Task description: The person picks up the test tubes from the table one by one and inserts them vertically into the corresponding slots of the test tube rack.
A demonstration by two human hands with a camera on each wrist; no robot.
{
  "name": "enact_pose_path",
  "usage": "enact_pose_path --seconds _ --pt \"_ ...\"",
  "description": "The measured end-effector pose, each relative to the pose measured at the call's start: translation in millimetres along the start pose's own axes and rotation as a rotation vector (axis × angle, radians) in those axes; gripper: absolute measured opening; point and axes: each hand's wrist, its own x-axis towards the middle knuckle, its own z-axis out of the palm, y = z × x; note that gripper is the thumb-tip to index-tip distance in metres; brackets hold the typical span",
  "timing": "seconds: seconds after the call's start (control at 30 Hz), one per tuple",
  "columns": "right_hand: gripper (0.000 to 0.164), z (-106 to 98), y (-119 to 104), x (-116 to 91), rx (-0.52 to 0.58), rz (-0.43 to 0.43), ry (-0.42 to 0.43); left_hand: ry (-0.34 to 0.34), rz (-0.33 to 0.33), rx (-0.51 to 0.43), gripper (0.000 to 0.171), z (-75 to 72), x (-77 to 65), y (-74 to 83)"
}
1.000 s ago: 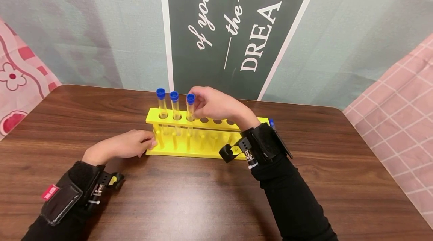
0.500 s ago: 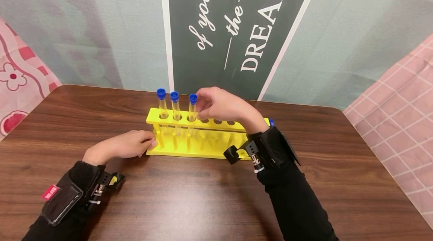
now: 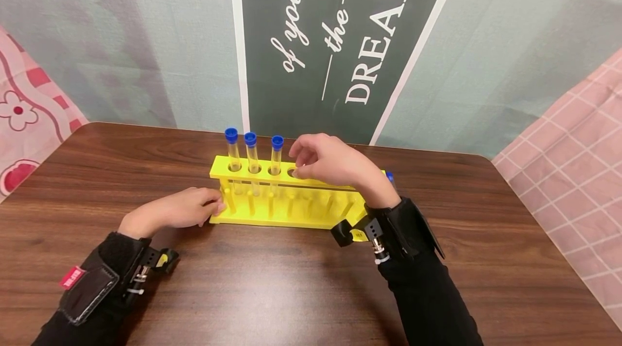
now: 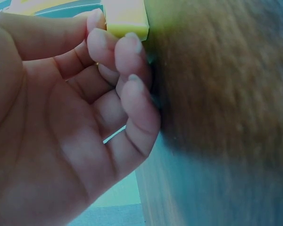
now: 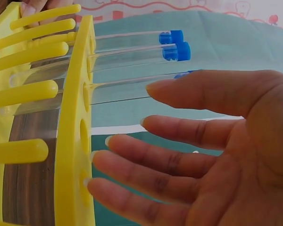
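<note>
A yellow test tube rack (image 3: 262, 177) stands on the wooden table, with three blue-capped clear test tubes (image 3: 276, 158) upright in its left holes. My left hand (image 3: 180, 208) pinches the left end of the rack's base; in the left wrist view, thumb and fingertips meet at the yellow corner (image 4: 127, 21). Just right of the third tube, my right hand (image 3: 335, 162) hovers over the rack's top bar with nothing held. Its fingers (image 5: 155, 169) spread apart in the right wrist view, tips close to the holes. Part of the bar is hidden behind this hand.
Another blue cap (image 3: 390, 176) shows at the rack's right end, partly behind the right wrist. Upright yellow pegs (image 3: 271, 204) line the rack's base. A printed cloth (image 3: 194, 54) hangs behind the table's far edge.
My right hand has let go of the third test tube and moved right and slightly down, its fingers loosening. The tube now stands on its own in the hole. My left hand stays put.
</note>
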Motion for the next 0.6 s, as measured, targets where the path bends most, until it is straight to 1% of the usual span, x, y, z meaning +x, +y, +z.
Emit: enact_pose_path --seconds 0.2,0.37,0.6 --pt "0.028 3.6 1.3 -7.9 -0.045 0.022 0.02 0.0 -0.003 -0.005 0.022 0.5 -0.1 -0.9" --pt "0.027 6.9 4.6 -16.3 -0.089 0.015 0.058 -0.002 -0.011 -0.01 0.023 0.4 -0.4 -0.5" --pt "0.026 6.9 8.4 -29.6 -0.082 0.03 0.102 0.0 0.001 -0.001 0.023 -0.1 0.2 -0.8"
